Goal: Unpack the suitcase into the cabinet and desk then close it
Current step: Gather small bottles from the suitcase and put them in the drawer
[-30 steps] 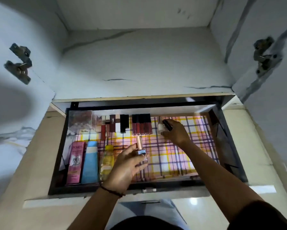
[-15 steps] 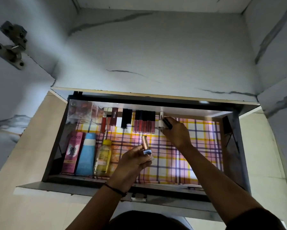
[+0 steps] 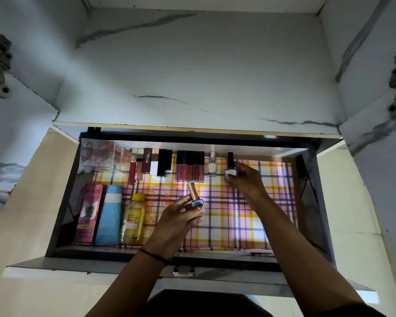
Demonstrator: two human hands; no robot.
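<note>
Drawer [image 3: 62, 213] with plaid liner [image 3: 238, 213] sits pulled out under a white marble-look cabinet shelf [image 3: 192, 65]. Right grip [image 3: 245, 179] pinches a black-capped polish bottle [image 3: 230, 165] at the far row, left grip [image 3: 181, 216] holds a gold-capped bottle [image 3: 192, 192] over mid-liner.

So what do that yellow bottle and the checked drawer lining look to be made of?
The yellow bottle looks like clear glossy plastic: its liquid shows through. The checked lining seems a thin printed sheet, paper or vinyl; I cannot tell which.
</note>
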